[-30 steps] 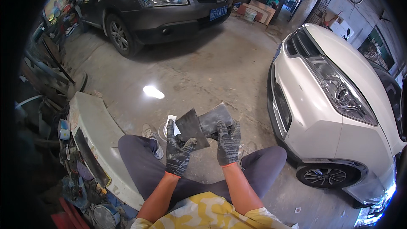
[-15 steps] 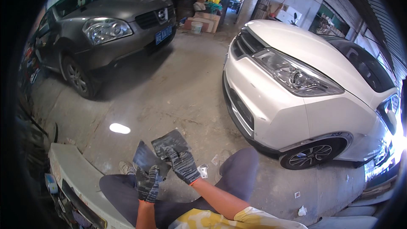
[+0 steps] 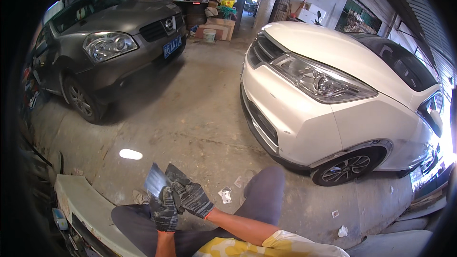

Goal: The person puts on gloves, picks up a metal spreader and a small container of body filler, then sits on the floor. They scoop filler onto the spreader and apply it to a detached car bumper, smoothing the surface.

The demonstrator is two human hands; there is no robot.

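Note:
Both my hands wear speckled dark grey work gloves with orange cuffs and are close together above my lap. My left hand (image 3: 164,207) grips a dark, thin flat sheet (image 3: 154,178), whose face shines bluish in the light. My right hand (image 3: 194,196) grips a second dark flat piece (image 3: 177,173), which sits just behind and to the right of the first; its lower part is hidden by my fingers. The two pieces overlap, and I cannot tell whether they touch. My bent knees in grey trousers are either side of my hands.
A white car (image 3: 304,123) stands close at front right, a dark grey car (image 3: 109,74) at front left. A pale bumper-like panel (image 3: 78,192) lies beside my left leg. A paper scrap (image 3: 225,195) is on the floor. Piled goods, a bucket (image 3: 209,34) and a pillar (image 3: 268,0) are at the back.
The view has tilted up and turned right toward the white car. My hands have drawn together, and the two flat pieces now overlap more, with the right one lower behind the left.

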